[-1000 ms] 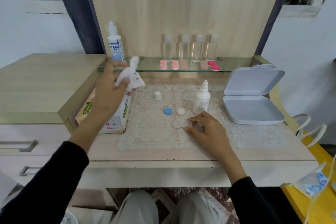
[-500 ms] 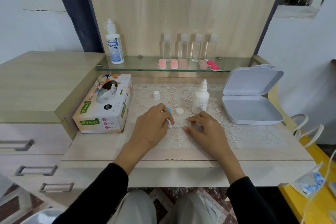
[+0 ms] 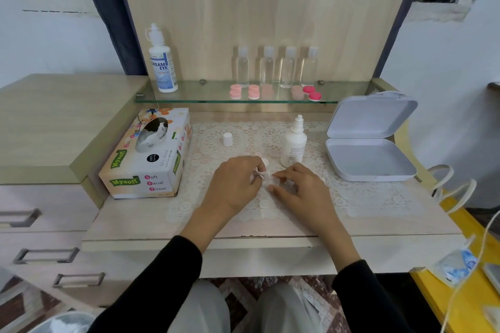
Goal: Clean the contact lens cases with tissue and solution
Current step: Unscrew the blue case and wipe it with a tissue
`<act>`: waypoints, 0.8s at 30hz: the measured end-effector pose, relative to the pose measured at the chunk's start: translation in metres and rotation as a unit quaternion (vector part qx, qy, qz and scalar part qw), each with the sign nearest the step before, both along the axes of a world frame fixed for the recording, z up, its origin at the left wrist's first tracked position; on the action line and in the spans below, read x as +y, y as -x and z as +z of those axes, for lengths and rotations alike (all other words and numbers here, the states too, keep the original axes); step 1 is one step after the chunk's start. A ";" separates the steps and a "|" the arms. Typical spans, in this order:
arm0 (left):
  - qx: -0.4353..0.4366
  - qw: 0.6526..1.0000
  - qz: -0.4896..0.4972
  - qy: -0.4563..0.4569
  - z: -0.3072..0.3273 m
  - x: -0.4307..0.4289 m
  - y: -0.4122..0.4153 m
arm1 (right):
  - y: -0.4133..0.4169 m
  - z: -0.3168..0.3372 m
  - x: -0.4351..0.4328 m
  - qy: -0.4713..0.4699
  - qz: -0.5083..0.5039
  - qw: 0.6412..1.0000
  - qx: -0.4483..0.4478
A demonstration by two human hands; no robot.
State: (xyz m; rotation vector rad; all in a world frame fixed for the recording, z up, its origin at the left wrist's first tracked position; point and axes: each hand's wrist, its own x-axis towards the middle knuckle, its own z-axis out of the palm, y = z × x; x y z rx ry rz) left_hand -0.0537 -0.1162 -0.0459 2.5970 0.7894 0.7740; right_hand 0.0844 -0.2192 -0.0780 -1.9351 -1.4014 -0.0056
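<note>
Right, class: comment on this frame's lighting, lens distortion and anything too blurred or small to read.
Head view: soft, even light with faint shadows; the wide-angle lens makes the edges of the back panel lean inward; the corners smear; the tissue in the left hand is small, its detail unreadable.

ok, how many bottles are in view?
6. Four clear bottles in a row on the glass shelf, one big labelled bottle at the shelf's left end, one small white bottle on the lace mat. None looks hidden.

Left hand (image 3: 235, 184), right hand (image 3: 300, 193): fingers (image 3: 282, 176) curled
</note>
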 end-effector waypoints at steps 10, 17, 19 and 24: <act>0.057 0.985 -0.005 -0.163 -0.001 -0.009 0.014 | -0.001 -0.002 0.000 -0.005 0.001 1.000 -0.010; 0.070 0.989 -0.008 -0.128 -0.001 -0.007 0.010 | -0.002 -0.004 0.000 -0.003 0.008 1.000 -0.019; 0.061 0.993 -0.013 -0.098 -0.002 -0.003 0.008 | -0.002 -0.003 0.001 -0.001 0.008 1.000 -0.019; -0.001 0.999 -0.020 -0.034 -0.014 -0.001 0.008 | -0.002 -0.003 0.001 0.002 0.006 1.000 -0.019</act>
